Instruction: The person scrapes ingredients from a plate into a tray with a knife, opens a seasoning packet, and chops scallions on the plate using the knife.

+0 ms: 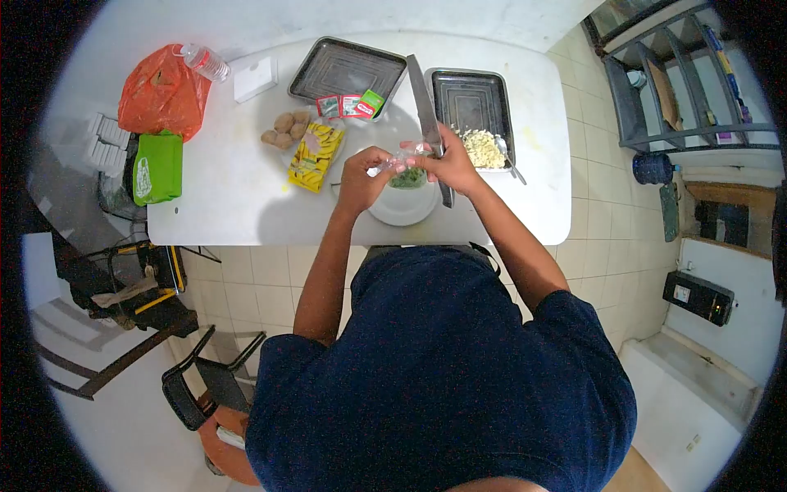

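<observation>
Both hands meet over a white plate (403, 215) near the table's front edge. My left hand (366, 176) pinches one side of a clear plastic bag (397, 159), and my right hand (449, 166) grips its other side. Chopped green herbs (407, 178) show just below the fingers, over the plate; whether they are partly inside the bag I cannot tell. A large knife (424, 98) lies beside and partly under my right hand, its blade pointing away from me. To the right, a dark tray (470, 100) holds a pale crumbly food (482, 151) and a spoon (515, 169).
Another dark tray (348, 72) sits at the back with small red and green packets (351, 105) at its edge. Left of the plate are a yellow packet (314, 157) and brown round items (284, 129). Farther left are an orange bag (164, 94), a bottle (205, 62) and a green bag (157, 168).
</observation>
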Demonstrator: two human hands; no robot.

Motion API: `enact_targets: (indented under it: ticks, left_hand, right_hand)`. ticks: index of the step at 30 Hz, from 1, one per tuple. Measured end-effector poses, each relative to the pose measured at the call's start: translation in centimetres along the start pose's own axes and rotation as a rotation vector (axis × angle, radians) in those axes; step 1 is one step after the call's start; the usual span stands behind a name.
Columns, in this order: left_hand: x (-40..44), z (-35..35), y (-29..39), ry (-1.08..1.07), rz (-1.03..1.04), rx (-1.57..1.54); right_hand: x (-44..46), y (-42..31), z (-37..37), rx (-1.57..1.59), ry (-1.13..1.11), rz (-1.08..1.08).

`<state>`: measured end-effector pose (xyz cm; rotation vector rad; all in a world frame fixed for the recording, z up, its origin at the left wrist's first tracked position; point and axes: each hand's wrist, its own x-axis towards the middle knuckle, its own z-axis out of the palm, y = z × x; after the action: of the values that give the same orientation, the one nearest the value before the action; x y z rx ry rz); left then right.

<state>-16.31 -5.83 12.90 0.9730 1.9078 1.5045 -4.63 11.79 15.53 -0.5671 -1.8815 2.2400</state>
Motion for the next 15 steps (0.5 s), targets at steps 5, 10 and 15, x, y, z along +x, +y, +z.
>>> enact_targets:
  ticks: [5,10,15]
  left_hand:
    - [0.7,1.3,0.6,0.098,0.064,-0.085]
    - [1.1,0.1,-0.1,-0.208,0.043,0.136]
    - [1.1,1.2,-1.0,-0.05,-0.02,-0.059]
  right_hand:
    - [-0.2,0.3,0.4,0.006,0.059,-0.011]
    - [0.4,0.2,1.3,0.031,0.018,0.068]
    - [0.2,-0.2,1.4,0.089,0.043,0.073]
